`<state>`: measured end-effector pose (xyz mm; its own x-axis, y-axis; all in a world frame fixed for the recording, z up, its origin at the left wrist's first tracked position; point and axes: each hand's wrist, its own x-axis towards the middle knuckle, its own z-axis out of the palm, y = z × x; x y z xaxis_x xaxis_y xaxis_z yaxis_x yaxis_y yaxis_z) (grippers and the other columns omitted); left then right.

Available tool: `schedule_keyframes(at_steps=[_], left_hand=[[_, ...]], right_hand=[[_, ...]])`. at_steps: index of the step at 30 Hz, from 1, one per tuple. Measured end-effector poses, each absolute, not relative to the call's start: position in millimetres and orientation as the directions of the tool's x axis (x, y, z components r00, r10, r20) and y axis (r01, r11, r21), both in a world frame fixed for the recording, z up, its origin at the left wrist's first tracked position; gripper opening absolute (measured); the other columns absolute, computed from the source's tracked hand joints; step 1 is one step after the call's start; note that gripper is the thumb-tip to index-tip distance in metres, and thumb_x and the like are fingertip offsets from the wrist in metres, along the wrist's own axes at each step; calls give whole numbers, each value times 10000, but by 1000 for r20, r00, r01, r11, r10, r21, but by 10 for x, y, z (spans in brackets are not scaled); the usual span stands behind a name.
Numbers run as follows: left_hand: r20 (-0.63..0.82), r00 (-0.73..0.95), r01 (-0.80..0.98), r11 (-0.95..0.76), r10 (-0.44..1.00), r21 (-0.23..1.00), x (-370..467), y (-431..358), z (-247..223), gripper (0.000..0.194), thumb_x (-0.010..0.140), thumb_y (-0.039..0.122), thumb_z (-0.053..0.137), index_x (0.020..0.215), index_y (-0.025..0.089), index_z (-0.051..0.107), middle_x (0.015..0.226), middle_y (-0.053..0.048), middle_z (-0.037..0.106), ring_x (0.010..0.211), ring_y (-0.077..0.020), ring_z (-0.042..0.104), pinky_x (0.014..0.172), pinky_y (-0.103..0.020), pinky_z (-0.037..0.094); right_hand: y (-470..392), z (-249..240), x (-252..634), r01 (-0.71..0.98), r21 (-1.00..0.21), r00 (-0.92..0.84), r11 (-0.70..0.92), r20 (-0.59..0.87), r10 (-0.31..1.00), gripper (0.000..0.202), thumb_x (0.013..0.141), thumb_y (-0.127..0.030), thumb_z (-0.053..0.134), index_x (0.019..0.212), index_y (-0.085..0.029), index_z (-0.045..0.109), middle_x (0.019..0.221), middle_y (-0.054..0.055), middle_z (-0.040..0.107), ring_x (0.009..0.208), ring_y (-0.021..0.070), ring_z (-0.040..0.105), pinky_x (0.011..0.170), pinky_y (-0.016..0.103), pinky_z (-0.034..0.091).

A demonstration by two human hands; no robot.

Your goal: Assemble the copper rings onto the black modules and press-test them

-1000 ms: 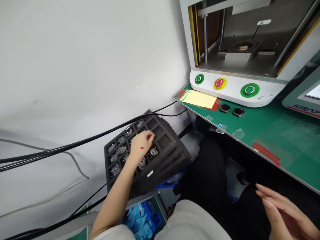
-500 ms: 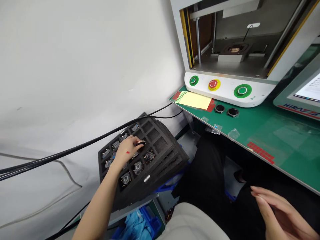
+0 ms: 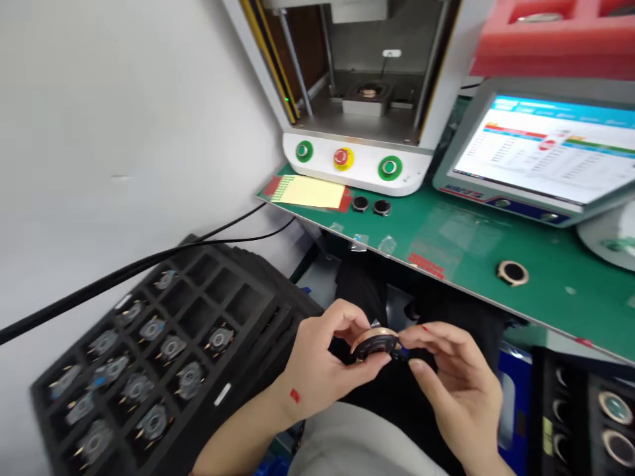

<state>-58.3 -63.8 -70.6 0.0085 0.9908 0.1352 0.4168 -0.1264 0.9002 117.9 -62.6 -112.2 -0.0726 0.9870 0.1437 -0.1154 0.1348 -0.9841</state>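
My left hand [image 3: 332, 350] grips a round watch case [image 3: 376, 342] with a rose-gold rim and a black underside, thumb below and fingers above. It is held tilted over my lap. From the right, my right hand [image 3: 451, 377] comes up to the case. Its fingertips are at the rim, and the thumb is apart from them, lower down. A small dark part shows between the case and the right thumb, too small to name. To the left, a black foam tray [image 3: 238, 337] carries watch parts [image 3: 190, 380] in several of its pockets.
A press machine [image 3: 360, 165] with buttons stands at the bench's back, beside a screen [image 3: 536, 152]. On the green bench [image 3: 461, 231] are two dark watch cases [image 3: 381, 207], a gold-rimmed watch [image 3: 512, 272] and a yellow sheet [image 3: 312, 192]. A black cable [image 3: 124, 272] crosses the foam tray.
My left hand has left the foam tray and brought the watch case over my lap. My right hand has moved up to meet it. The view has swung right.
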Motion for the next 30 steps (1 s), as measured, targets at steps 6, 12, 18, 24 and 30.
schedule_keyframes(at_steps=[6, 12, 18, 24, 30], left_hand=[[179, 103, 327, -203, 979, 923, -381, -586, -775, 460, 717, 149, 802, 1067, 256, 524, 699, 88, 710, 572, -49, 644, 598, -97, 499], [89, 372, -154, -33, 924, 987, -433, -464, -911, 451, 742, 375, 787, 1147, 205, 684, 816, -28, 629, 697, -119, 604, 650, -210, 523], [110, 538, -361, 111, 836, 926, -475, -311, -1181, 607, 568, 355, 923, 1140, 271, 737, 865, -25, 574, 715, -100, 575, 657, -194, 527], [182, 316, -270, -96, 931, 958, -406, -384, -1150, 615, 542, 236, 937, 1116, 219, 716, 1059, -89, 676, 943, -196, 673, 839, -266, 577], [293, 214, -67, -286, 932, 956, -332, -466, -1024, 637, 581, 110, 901, 1163, 229, 672, 1085, -81, 722, 923, -210, 717, 779, -284, 619]], right_hand=[[-659, -1083, 1261, -349, -925, -116, -148, -114, 987, 400, 840, -193, 736, 1170, -300, 536, 908, -1, 728, 823, 128, 708, 794, 239, 571], [-574, -1078, 1328, -535, -798, -234, -277, -175, 956, 541, 796, -167, 785, 1218, -306, 475, 814, -26, 740, 738, 109, 703, 735, 229, 568], [-524, -1102, 1348, -553, -756, -347, -349, -172, 922, 603, 775, -161, 799, 1253, -315, 467, 815, -33, 737, 698, 117, 705, 689, 249, 579], [-601, -957, 1422, -209, -978, 71, 5, -10, 997, 210, 832, -96, 706, 960, -260, 682, 994, 7, 716, 858, 100, 679, 806, 197, 553], [-641, -779, 1450, -230, -965, -177, -122, -82, 981, 86, 810, -152, 738, 784, -234, 741, 856, 12, 661, 752, 115, 649, 654, 210, 558]])
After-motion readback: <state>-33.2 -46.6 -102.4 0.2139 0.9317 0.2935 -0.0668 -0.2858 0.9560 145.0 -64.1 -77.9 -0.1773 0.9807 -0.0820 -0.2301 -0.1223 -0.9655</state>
